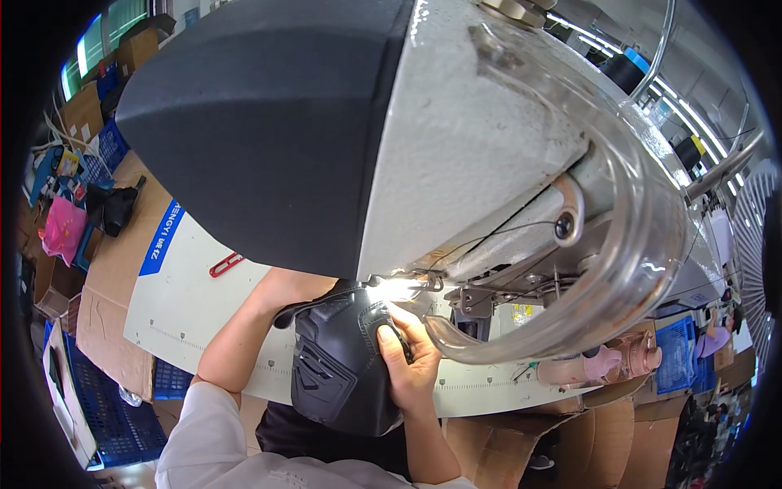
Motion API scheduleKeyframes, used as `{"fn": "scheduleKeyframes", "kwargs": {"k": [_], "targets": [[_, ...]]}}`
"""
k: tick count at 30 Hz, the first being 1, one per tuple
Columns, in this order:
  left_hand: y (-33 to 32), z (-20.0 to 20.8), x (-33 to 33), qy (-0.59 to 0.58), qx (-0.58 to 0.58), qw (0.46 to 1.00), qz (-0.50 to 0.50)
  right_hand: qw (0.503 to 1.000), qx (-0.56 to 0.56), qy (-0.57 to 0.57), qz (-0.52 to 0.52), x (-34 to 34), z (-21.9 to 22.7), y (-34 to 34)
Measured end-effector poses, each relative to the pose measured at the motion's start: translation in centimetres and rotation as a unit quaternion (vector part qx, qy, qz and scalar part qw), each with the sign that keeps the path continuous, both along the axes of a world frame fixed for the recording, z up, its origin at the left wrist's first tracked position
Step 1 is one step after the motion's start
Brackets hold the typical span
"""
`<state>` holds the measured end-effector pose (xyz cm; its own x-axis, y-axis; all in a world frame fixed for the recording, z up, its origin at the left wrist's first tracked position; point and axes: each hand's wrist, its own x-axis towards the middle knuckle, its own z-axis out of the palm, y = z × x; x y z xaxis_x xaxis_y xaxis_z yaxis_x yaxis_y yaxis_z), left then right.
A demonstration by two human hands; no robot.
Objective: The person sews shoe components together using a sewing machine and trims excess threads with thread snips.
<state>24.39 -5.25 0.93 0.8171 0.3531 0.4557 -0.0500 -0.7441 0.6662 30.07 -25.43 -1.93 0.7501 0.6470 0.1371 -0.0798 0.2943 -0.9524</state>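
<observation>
**Black moulded panel [330,363] at the lit work point of a sewing machine [481,122]**

Panel: dark, leather-like, with raised ribs and a stitched line near its upper right edge. Its top reaches the bright glow [395,290] beneath the machine head; its lower end hangs over the near edge of the pale table [195,303], in front of the person's dark trousers.

Right hand [411,354]: closed on the right edge of the panel, thumb bent against it, index finger stretched toward the glow. Left hand [303,284]: at the panel's upper left, fingers hidden by the black machine cover [261,138]; cannot tell whether it grips or only presses.

Machine: grey-white body right of the cover. Clear curved guard [643,253] sweeps around the right side, its lower end near the right hand. Thin dark thread runs by a metal lever [568,210].

Table: ruler marks along the near edge. Red slotted tool [226,265] lies left, close to the cover; blue label [163,236] at the far left edge. Translucent pink bottle [603,367] on its side, right, near a blue crate [676,354].

Surroundings: cardboard sheet [114,285] left of the table.
</observation>
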Motion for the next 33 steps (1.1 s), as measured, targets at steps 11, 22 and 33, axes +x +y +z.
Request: {"fn": "scheduleKeyframes", "kwargs": {"k": [11,22,33], "targets": [[0.0,-1.0,-0.5,-0.008,-0.005,1.000,0.014,0.999,-0.019,-0.003,0.042,-0.4,0.5,-0.5],[0.1,-1.2,0.6,-0.037,-0.001,0.999,0.030,0.998,-0.066,0.017,0.015,0.6,-0.2,-0.6],[1.2,-2.0,1.1,-0.095,-0.007,0.994,0.050,0.994,-0.094,-0.013,-0.045,0.5,0.5,0.8]]}}
